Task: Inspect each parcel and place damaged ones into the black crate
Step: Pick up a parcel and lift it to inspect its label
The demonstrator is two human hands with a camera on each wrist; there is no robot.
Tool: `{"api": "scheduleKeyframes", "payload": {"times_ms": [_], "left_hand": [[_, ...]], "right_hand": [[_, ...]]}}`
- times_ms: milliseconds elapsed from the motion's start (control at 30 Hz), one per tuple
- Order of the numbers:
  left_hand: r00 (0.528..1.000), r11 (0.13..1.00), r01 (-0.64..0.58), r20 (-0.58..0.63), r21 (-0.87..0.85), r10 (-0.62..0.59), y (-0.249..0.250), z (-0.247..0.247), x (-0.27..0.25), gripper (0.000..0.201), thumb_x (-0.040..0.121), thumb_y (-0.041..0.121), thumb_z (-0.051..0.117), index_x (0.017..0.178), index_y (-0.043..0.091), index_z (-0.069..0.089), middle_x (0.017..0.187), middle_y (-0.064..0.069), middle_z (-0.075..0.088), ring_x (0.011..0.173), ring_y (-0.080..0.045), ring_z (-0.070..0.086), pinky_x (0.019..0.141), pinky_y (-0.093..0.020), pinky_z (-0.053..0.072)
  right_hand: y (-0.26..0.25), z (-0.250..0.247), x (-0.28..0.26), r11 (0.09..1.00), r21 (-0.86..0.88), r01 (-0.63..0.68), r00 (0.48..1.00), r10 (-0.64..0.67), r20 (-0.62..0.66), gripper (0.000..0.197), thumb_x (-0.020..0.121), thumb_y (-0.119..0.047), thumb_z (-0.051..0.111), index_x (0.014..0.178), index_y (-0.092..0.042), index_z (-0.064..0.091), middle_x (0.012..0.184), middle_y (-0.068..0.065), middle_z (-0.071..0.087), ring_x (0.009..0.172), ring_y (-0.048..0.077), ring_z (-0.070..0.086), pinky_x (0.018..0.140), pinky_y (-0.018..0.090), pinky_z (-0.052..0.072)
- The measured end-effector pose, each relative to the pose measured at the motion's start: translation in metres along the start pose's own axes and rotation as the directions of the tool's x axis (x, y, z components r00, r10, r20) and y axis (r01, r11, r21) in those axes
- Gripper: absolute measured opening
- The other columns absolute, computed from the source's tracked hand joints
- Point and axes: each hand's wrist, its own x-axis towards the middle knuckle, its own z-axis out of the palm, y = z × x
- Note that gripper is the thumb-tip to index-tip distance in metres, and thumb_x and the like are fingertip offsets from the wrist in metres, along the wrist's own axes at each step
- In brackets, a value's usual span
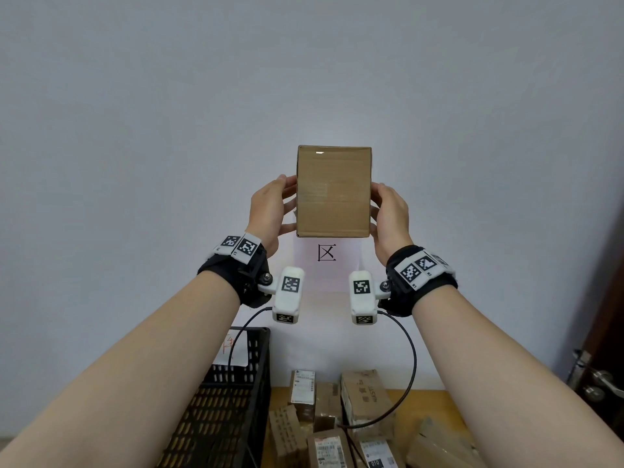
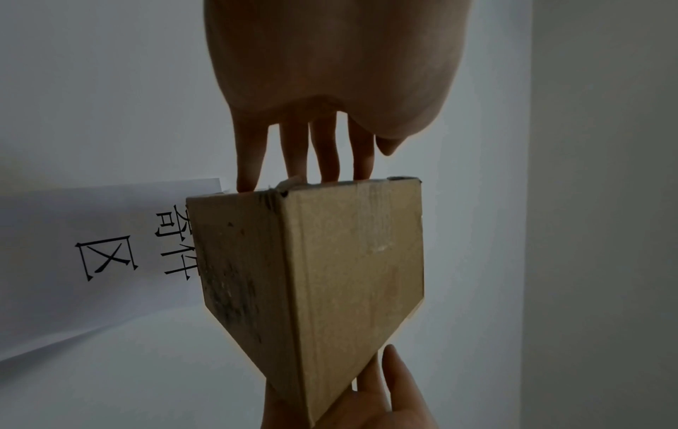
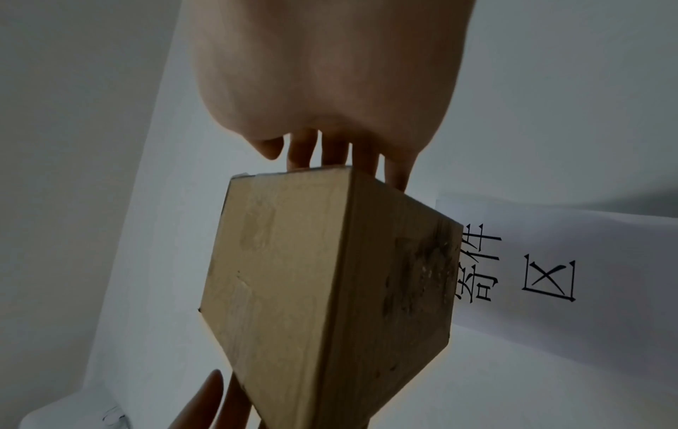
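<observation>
You're mid-inspection: one parcel (image 1: 333,192) up in the air, nothing in the black crate (image 1: 216,400) that shows.

Your left hand (image 1: 266,211) and right hand (image 1: 388,214) each clasp a side of the box, the grip firm from both flanks, raised before the wall. One face looks scuffed and dark in the wrist views, with a corner perhaps frayed, though the light is dim. The crate's visible floor is bare; several parcels (image 1: 341,420) wait on the table (image 1: 435,407) beside it.

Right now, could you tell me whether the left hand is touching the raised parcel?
Touching: the head view shows the left hand pressed against the cardboard parcel at its left side.
</observation>
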Motion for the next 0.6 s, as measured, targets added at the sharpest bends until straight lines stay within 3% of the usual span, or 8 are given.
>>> {"api": "scheduleKeyframes", "payload": {"times_ms": [100,233,333,400,467,533,600], "left_hand": [[1.000,1.000,-0.011,-0.003,0.004,0.011,-0.0010,0.0004,0.0001,0.035,0.108,0.042,0.044,0.112,0.021,0.071,0.118,0.007,0.075,0.100,-0.010,0.073,0.067,-0.031,0.057],[1.000,0.999,0.000,-0.014,0.033,0.000,-0.0012,0.0001,0.0014,0.038,0.105,0.050,0.046,0.096,0.018,0.064,0.102,0.004,0.073,0.084,-0.012,0.069,0.071,-0.031,0.051],[1.000,0.996,0.007,0.019,0.090,-0.009,-0.0032,0.0001,0.0017,0.048,0.101,0.060,0.047,0.108,0.018,0.070,0.102,0.003,0.075,0.089,-0.016,0.069,0.086,-0.041,0.052],[0.999,0.993,0.011,0.033,0.116,-0.015,-0.0050,0.0001,0.0005,0.052,0.100,0.063,0.049,0.115,0.019,0.072,0.105,0.003,0.077,0.091,-0.016,0.069,0.093,-0.044,0.052],[0.999,0.994,0.017,0.038,0.112,-0.021,-0.0066,0.0005,-0.0012,0.042,0.100,0.055,0.053,0.111,0.020,0.074,0.100,0.004,0.074,0.091,-0.016,0.068,0.098,-0.046,0.054],[0.999,0.994,0.017,0.034,0.110,-0.021,-0.0075,0.0004,-0.0019,0.024,0.099,0.040,0.057,0.104,0.025,0.074,0.091,0.009,0.071,0.093,-0.017,0.065,0.102,-0.050,0.052],[0.999,0.988,0.009,0.044,0.151,-0.016,-0.0093,-0.0017,-0.0014,0.024,0.097,0.026,0.057,0.112,0.029,0.075,0.095,0.013,0.073,0.096,-0.015,0.065,0.099,-0.047,0.051]], "right_hand": [[0.0005,-0.0026,0.0014,1.000,-0.025,0.011,1.000,-0.011,0.018,0.027,0.104,-0.031,0.049,0.110,-0.015,0.070,0.121,-0.002,0.074,0.098,0.017,0.070,0.062,0.027,0.054],[0.0008,-0.0047,-0.0008,0.996,-0.083,0.014,0.997,-0.008,0.074,0.035,0.105,-0.045,0.047,0.106,-0.019,0.071,0.105,-0.003,0.071,0.090,0.016,0.068,0.074,0.034,0.057],[-0.0001,-0.0048,-0.0031,0.995,-0.095,0.013,0.996,-0.004,0.090,0.034,0.105,-0.048,0.048,0.094,-0.023,0.070,0.100,-0.005,0.073,0.089,0.014,0.069,0.075,0.034,0.058],[-0.0006,-0.0037,-0.0035,0.996,-0.087,0.026,0.995,-0.017,0.100,0.030,0.104,-0.042,0.053,0.104,-0.019,0.073,0.098,-0.007,0.074,0.089,0.013,0.070,0.071,0.031,0.056],[-0.0006,-0.0028,-0.0017,0.997,-0.062,0.035,0.994,-0.028,0.109,0.027,0.101,-0.032,0.058,0.115,-0.014,0.073,0.100,-0.007,0.075,0.092,0.013,0.069,0.072,0.030,0.053],[0.0008,-0.0031,0.0013,0.996,-0.078,0.051,0.993,-0.043,0.107,0.028,0.092,-0.021,0.060,0.116,-0.016,0.073,0.111,-0.003,0.076,0.097,0.015,0.068,0.078,0.033,0.055],[0.0035,-0.0028,0.0046,0.989,-0.124,0.080,0.994,-0.070,0.086,0.031,0.087,-0.011,0.057,0.113,-0.018,0.073,0.119,0.004,0.075,0.098,0.016,0.067,0.090,0.038,0.056]]}}
